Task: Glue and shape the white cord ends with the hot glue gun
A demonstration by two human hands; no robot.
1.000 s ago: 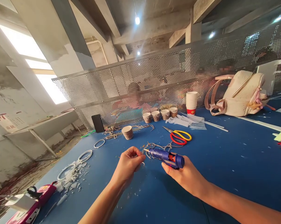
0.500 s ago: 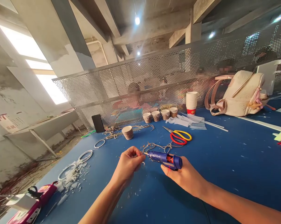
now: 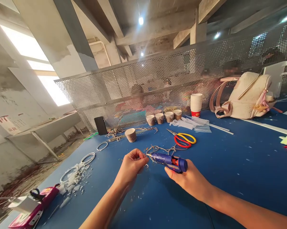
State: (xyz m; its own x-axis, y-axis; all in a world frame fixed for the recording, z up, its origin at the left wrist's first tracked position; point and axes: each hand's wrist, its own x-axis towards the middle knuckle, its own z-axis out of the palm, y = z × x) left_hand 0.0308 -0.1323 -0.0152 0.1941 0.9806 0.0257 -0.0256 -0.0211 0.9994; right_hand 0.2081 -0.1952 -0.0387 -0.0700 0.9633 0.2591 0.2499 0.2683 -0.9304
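Head view: from my distant post I look down on a blue desk (image 3: 229,168), work under way near its middle.
Glue gun (image 3: 168,160): blue, held above the desk, roughly level, its nozzle (image 3: 149,155) pointing left.
Right hand (image 3: 193,183): wrapped around the gun's grip; I cannot see whether the trigger is pressed.
Left hand (image 3: 135,163): closed in a pinch, apparently on a pale strand (image 3: 146,165) whose curled end shows below the thumb; the fingers hide the rest.
Nozzle gap: the tip sits just beside the left fingertips, touching or not I cannot tell. If it is hot, a small slip of either hand could burn skin; this worries me most.
Glue: none that I can make out. Too hard a squeeze could, I judge, bond the strand to the fingers.
Cord (image 3: 174,149): a loose tangle just beyond the gun; it might snag the nozzle or catch a drip.
Lead (image 3: 208,213): thin, dark, below the right wrist. If it feeds the gun, a tug could jerk my aim.
Flecks (image 3: 140,199): white bits scattered below the hands; wet glue could pick them up.
Cup (image 3: 131,135): standing beyond the left hand, apart from it; only a wide sweep should topple it.
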